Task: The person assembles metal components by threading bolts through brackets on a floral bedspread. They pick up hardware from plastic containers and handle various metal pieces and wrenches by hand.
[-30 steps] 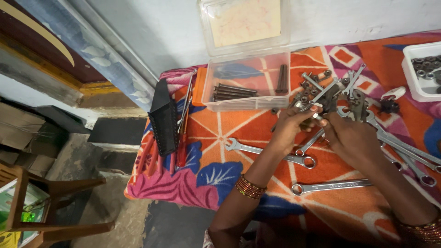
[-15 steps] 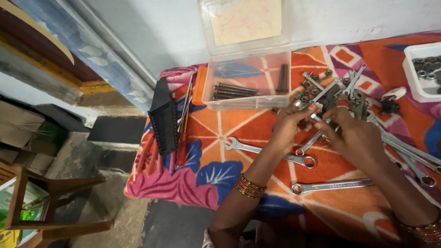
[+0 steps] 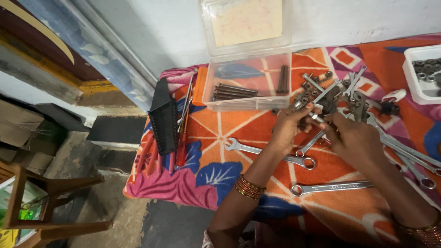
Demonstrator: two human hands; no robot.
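Nearest us, a combination wrench (image 3: 331, 186) lies on the patterned cloth (image 3: 239, 138), long axis left to right. Above it, our left hand (image 3: 287, 126) and right hand (image 3: 351, 138) pinch a small bolt (image 3: 314, 116) between closed fingers, its axis slanting up-left. Beyond stands a clear plastic box (image 3: 248, 78).

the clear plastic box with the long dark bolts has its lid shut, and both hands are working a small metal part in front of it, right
Not quite. The head view shows the clear plastic box with its lid open, propped against the wall. The rest holds: long dark bolts lie inside, and the left hand and right hand work a small metal part.
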